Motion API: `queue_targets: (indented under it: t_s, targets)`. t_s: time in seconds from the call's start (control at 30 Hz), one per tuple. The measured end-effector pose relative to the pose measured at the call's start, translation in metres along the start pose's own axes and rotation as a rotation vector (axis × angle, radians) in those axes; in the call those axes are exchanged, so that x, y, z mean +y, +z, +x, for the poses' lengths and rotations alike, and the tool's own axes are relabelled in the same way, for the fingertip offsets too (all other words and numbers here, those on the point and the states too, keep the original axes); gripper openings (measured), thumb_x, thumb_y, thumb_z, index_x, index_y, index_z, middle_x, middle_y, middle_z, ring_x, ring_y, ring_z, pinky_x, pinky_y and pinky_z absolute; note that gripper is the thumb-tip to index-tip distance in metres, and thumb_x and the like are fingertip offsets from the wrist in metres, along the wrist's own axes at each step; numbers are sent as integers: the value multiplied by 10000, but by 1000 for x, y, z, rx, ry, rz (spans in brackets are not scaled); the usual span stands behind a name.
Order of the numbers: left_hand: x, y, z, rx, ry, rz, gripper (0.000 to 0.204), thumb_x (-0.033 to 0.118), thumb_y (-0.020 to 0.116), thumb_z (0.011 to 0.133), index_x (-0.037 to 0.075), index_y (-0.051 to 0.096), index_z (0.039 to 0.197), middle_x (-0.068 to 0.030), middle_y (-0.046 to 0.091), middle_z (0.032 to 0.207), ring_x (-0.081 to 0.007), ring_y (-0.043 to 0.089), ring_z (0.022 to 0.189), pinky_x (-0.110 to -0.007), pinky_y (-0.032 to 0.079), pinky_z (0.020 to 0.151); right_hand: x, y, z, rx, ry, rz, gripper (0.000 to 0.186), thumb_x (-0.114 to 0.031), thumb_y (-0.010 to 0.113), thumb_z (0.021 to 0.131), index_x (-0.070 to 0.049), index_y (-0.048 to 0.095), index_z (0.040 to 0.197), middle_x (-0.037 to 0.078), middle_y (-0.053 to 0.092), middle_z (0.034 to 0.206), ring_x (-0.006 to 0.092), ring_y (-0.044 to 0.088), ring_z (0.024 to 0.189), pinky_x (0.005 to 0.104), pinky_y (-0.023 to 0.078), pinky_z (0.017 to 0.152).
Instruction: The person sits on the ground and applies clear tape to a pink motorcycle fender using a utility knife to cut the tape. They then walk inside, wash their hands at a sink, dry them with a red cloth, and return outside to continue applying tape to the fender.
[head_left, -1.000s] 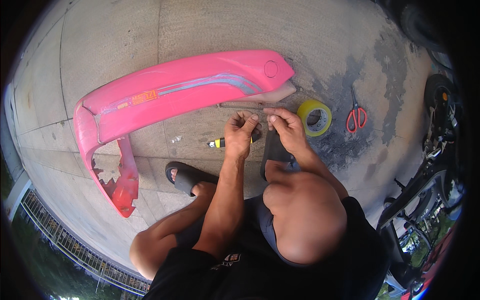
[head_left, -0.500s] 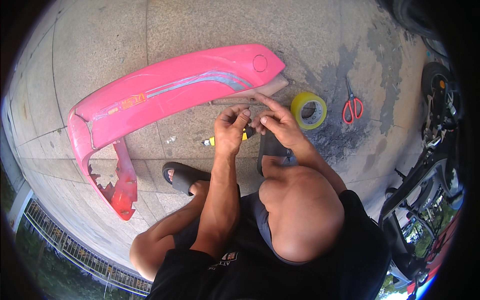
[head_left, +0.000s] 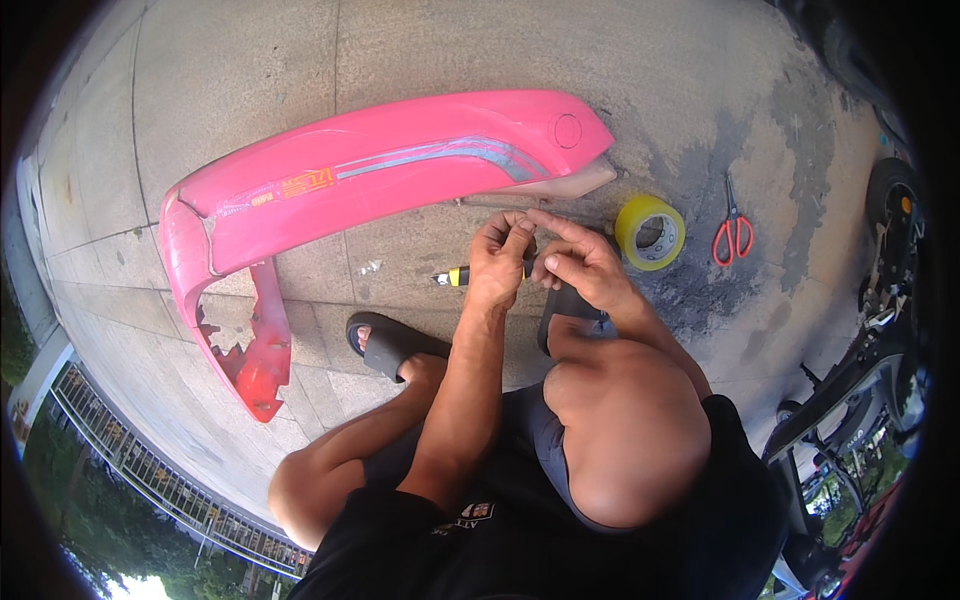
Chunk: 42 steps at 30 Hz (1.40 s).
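My left hand (head_left: pixel 497 262) is closed in a pinch, its thumb and fingertips meeting at the tip of my right index finger. Whatever lies in that pinch, if anything, is too small to make out. Stretched toward it is the index finger of my right hand (head_left: pixel 592 268); the other fingers are loosely bent and apart. Below and partly behind the left hand, a yellow-and-black utility knife (head_left: pixel 458 277) lies on the paving. Beyond both hands rests a long pink plastic vehicle panel (head_left: pixel 400 165) with silver stripes and a broken, jagged left end (head_left: pixel 262 370).
Right of my hands sits a roll of yellowish clear tape (head_left: pixel 627 232). Farther right lie scissors with red handles (head_left: pixel 721 246). A small whitish scrap (head_left: pixel 371 267) is on the ground near the knife. Parked two-wheelers (head_left: pixel 860 370) stand along the right edge, a railing (head_left: pixel 130 455) at lower left.
The whole view has shifted, so the things appear farther right. My left fingertips have come up against my right index fingertip, where a small gap showed before.
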<state>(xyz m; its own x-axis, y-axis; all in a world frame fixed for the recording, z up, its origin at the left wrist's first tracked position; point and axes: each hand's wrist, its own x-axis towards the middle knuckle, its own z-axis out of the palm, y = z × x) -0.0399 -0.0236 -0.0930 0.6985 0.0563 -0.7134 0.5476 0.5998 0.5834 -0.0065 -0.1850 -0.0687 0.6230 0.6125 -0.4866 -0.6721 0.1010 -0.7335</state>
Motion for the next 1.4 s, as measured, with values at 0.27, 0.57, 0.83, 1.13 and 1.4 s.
queue_targets:
  t_s: [0.27,0.57,0.83,1.13,1.4]
  targets:
    - [-4,-12,-5,107,-145,-124,118,134,635,952,18,641,976,-35,653,781,-107,613,674,-242,497,594,12,6,24,260,-127,-417,332,-10,669,877,-7,628,1206,19,661,876,61,617,747,220,503,680]
    - [-4,-26,-12,-23,-91,-344,172,185,705,913,42,619,872,-60,633,734,-175,626,663,-279,500,581,15,13,33,144,58,-33,198,-62,680,915,35,670,1088,41,691,870,71,594,722,219,489,647]
    - [-5,-14,-14,-50,-121,-446,275,317,704,915,88,561,863,-12,496,690,-151,488,617,-290,428,587,15,18,32,149,57,-45,101,-57,637,942,6,648,1021,39,684,853,75,614,731,224,489,636]
    - [5,-15,-14,-48,-195,-514,121,124,718,884,67,613,901,-61,629,753,-158,589,663,-258,431,557,14,18,33,225,-55,-100,91,-30,602,953,6,597,1036,26,649,874,70,603,752,222,508,667]
    - [10,-21,-13,-107,-225,-317,109,72,724,858,49,628,904,-65,653,772,-125,581,649,-251,445,585,0,7,29,86,-17,-113,145,-11,570,951,9,631,1081,9,628,846,60,577,740,231,502,648]
